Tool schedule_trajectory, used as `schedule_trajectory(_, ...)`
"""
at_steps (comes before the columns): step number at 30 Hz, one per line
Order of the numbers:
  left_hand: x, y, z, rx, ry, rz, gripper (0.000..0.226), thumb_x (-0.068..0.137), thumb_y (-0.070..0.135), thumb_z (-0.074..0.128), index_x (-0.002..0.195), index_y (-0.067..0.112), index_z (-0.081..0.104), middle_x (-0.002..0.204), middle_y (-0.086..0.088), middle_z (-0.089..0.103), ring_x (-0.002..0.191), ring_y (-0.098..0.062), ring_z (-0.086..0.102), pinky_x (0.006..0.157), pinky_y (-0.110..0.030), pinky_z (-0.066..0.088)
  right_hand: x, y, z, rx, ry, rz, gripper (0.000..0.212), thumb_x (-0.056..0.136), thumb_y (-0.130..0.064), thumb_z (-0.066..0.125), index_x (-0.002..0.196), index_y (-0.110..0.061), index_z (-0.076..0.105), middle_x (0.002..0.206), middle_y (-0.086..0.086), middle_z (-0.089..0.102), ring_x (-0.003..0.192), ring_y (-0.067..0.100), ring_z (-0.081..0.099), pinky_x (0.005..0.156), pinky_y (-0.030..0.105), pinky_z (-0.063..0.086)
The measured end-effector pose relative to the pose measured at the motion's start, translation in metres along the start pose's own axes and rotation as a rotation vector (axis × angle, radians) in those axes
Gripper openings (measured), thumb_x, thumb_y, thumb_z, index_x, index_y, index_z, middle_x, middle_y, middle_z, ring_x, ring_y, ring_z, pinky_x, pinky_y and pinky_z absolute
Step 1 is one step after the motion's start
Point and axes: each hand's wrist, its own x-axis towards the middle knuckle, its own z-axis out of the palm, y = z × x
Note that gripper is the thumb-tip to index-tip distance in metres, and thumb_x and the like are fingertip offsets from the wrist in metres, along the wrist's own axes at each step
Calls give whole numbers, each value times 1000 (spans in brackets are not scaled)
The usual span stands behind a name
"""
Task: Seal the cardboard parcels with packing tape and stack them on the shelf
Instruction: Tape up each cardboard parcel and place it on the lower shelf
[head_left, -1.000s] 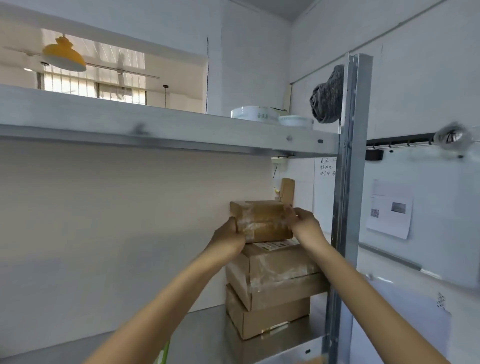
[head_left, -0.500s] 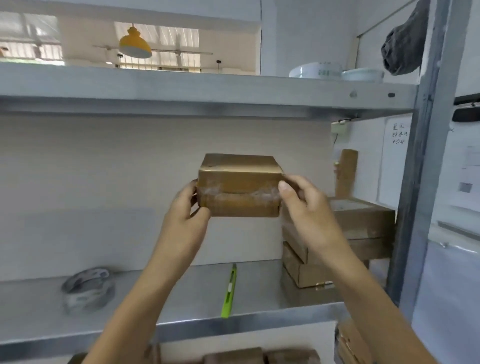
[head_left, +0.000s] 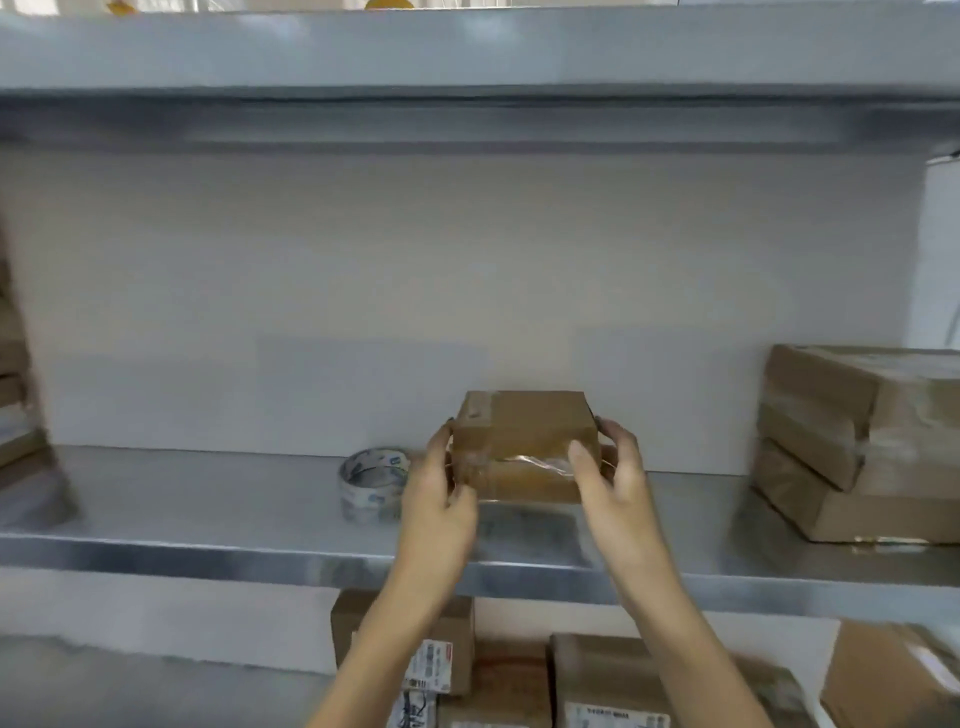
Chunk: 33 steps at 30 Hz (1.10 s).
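Note:
I hold a small taped cardboard parcel just above the middle of the metal shelf. My left hand grips its left end and my right hand grips its right end, thumb on the front face. Clear tape crosses the parcel's front. A roll of packing tape stands on the shelf just left of my left hand. A stack of taped parcels sits at the shelf's right end.
Several parcels with printed labels lie on the level below the shelf. More boxes show blurred at the far left edge. An upper metal shelf runs overhead. A pale wall backs the shelf.
Both hands carried the small parcel away from the right-hand stack, leftward and down toward the shelf's middle. The view swung left and down; the tape roll now sits beside my left hand.

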Motion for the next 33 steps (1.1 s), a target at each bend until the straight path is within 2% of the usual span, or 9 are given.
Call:
schedule_trajectory(3, 13, -15, 4, 74, 17, 25, 56, 87, -3, 47, 139, 17, 38, 131, -2, 47, 122, -13, 47, 107, -29, 38, 12, 9, 16, -66, 33, 29, 35, 97, -28, 51, 130, -23, 40, 117, -5, 53, 93, -3, 51, 72, -1, 38)
schedule_trajectory(7, 21, -29, 6, 118, 1, 43, 52, 90, 5, 52, 136, 15, 31, 131, 2, 42, 117, -6, 43, 96, -16, 34, 19, 28, 33, -184, 102, 37, 52, 97, -37, 48, 142, -15, 35, 135, 1, 46, 122, 10, 44, 97, 18, 32)
schedule_trajectory(9, 22, -30, 5, 35, -18, -32, 41, 89, 9, 54, 123, 23, 35, 120, 1, 52, 109, -10, 52, 87, -18, 41, 21, 36, 33, -253, 131, 23, 53, 95, -43, 47, 141, -17, 39, 134, 1, 48, 123, 13, 46, 96, 21, 34)
schedule_trajectory(12, 23, -31, 5, -24, 0, -65, 33, 89, 14, 57, 117, 22, 40, 114, 0, 58, 105, -13, 56, 89, -26, 46, 24, 43, 30, -290, 148, -3, 60, 88, -61, 45, 133, -21, 47, 123, -3, 56, 114, 13, 53, 93, 25, 41)
schedule_trajectory(14, 24, -32, 4, -39, 6, -69, 29, 91, 14, 57, 114, 20, 41, 109, 2, 59, 98, -4, 57, 82, -14, 45, 23, 46, 31, -279, 150, -8, 65, 83, -70, 43, 129, -24, 50, 117, -6, 60, 109, 10, 57, 94, 31, 47)
schedule_trajectory(18, 26, -33, 7, -37, 6, -70, 28, 90, 8, 56, 110, 18, 40, 95, 9, 58, 84, 12, 56, 65, -2, 41, 25, 52, 31, -268, 126, -4, 52, 90, -57, 43, 131, -24, 47, 115, -11, 61, 108, 7, 57, 88, 23, 43)
schedule_trajectory(22, 28, -38, 7, -29, -5, -45, 28, 88, 7, 57, 108, 17, 40, 94, 9, 58, 82, 10, 56, 64, -2, 41, 24, 51, 31, -232, 112, -34, 64, 84, -64, 36, 134, -24, 45, 122, -11, 59, 112, 6, 53, 89, 22, 39)
schedule_trajectory(28, 30, -38, 5, -67, -20, -60, 27, 93, 23, 58, 114, 23, 41, 107, 13, 57, 93, 9, 55, 74, -1, 42, 22, 48, 30, -216, 143, -8, 42, 95, -52, 39, 123, -23, 50, 109, -12, 62, 100, 5, 55, 76, 13, 39)
schedule_trajectory(33, 29, -36, 5, -87, 31, -71, 40, 97, 36, 49, 135, 24, 43, 111, 19, 53, 103, 7, 51, 83, 0, 37, 22, 47, 28, -215, 158, 1, 31, 97, -47, 40, 115, -24, 51, 93, -22, 56, 85, -12, 51, 69, 8, 38)
